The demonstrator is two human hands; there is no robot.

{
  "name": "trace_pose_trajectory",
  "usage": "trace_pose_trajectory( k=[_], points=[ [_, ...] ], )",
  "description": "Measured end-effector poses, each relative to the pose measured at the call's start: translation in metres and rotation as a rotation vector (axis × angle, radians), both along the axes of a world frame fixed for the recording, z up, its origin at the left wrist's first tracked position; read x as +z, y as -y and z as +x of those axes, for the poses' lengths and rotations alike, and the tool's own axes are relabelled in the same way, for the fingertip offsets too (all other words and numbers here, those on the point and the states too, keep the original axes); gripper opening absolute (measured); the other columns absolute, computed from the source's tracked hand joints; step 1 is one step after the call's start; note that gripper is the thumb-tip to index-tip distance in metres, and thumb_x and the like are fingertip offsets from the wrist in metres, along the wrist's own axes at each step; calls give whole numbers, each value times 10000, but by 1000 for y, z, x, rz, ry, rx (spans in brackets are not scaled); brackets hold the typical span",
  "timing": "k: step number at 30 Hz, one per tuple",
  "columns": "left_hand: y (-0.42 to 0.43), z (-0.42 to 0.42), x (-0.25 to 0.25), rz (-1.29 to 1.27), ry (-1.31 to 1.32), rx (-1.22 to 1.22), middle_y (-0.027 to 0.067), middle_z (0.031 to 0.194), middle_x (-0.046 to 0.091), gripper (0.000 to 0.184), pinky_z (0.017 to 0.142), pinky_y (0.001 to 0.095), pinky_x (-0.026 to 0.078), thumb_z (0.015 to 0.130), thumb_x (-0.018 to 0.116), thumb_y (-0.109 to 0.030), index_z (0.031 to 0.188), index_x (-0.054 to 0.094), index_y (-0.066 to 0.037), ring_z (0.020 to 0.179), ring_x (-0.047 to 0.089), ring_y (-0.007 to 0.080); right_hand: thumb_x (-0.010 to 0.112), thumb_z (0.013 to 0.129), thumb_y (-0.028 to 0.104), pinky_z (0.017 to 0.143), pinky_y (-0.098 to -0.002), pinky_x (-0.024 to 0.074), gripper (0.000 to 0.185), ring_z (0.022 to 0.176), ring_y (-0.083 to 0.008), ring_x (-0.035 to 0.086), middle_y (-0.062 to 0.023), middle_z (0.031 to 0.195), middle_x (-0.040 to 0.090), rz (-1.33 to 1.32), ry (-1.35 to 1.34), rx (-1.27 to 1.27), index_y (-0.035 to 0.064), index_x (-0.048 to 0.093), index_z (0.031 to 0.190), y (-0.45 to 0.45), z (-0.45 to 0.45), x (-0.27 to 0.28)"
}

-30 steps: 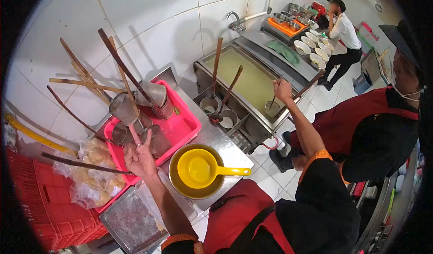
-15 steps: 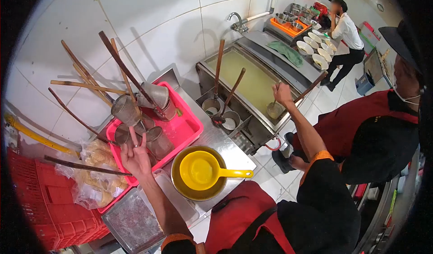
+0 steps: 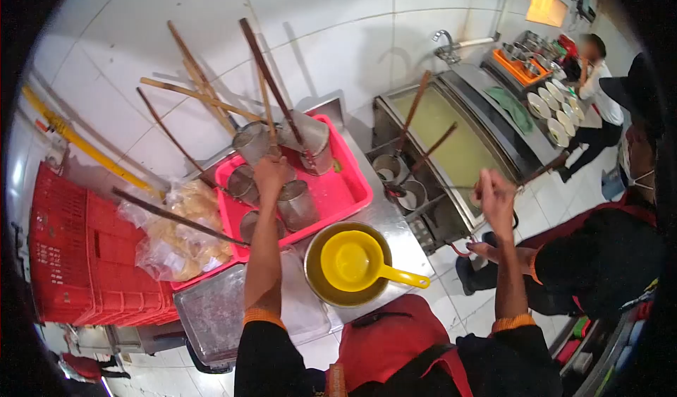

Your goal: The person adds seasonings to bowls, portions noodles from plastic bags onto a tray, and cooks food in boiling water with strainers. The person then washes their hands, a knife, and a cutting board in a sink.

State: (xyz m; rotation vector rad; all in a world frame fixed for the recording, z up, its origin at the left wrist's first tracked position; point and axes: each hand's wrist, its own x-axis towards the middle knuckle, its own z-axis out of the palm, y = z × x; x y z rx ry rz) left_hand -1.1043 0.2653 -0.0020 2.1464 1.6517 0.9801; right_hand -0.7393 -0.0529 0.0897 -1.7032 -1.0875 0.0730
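My left hand [image 3: 270, 176] is closed round the lower wooden handle of a noodle strainer [image 3: 266, 108], over the pink tray [image 3: 350, 192]. Around it in the tray stand several metal noodle strainers [image 3: 297, 206] with long wooden handles. My right hand [image 3: 496, 198] is closed, raised at the near edge of the vat of cloudy liquid [image 3: 451, 143]; what it grips does not show clearly. Two more long-handled strainers [image 3: 411, 196] sit in the vat's side wells. A yellow dipper [image 3: 350, 261] rests in a metal bowl [image 3: 345, 300] between my arms.
Red crates [image 3: 92, 256] and bags of pale food [image 3: 187, 235] are on the left. A co-worker in a red apron [image 3: 592, 228] stands close at my right. Farther back, another person [image 3: 599, 87] stands by several white bowls [image 3: 557, 108]. A lidded clear container [image 3: 211, 319] lies in front.
My left hand has gone from open fingers above the tray to a grip on a strainer handle. My right hand has moved off the vat's liquid, and my view has shifted left.
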Motion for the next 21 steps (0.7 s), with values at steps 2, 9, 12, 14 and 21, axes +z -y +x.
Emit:
trace_pose_trajectory(
  k=[2,9,12,14,21],
  points=[
    [12,17,26,-86,-205,130,203,777,640,310,693,447,491,769,648,-304,876,632,-13,789,623,376,539,876,160,493,-311,396,290,512,-159,512,-91,564,521,-55,80,78,-6,517,639,-6,-12,-45],
    [2,32,41,126,-165,149,228,847,632,352,724,494,475,758,630,-231,1023,570,-8,842,601,414,583,858,157,598,-280,477,191,674,-152,595,-105,763,598,-65,-178,185,-24,603,802,-13,-43,-159],
    [-20,33,39,-12,-165,97,252,874,620,351,723,485,473,737,610,-157,1047,567,3,837,605,400,640,815,127,652,-264,501,151,744,-146,613,-93,867,624,-46,-246,187,-13,619,866,-4,-46,-170],
    [-32,30,36,117,-62,-8,256,872,616,337,727,468,466,724,599,-135,1029,584,8,834,609,384,659,800,125,670,-268,504,165,761,-152,617,-91,879,626,-8,-184,203,-4,620,895,3,-45,-169],
    [-4,19,75,49,-114,32,244,839,615,249,696,449,456,744,607,-176,899,619,19,815,603,387,759,699,216,945,-389,409,739,1100,-225,502,-104,1222,437,-296,-270,363,114,374,1322,37,-46,-115]
  ],
)
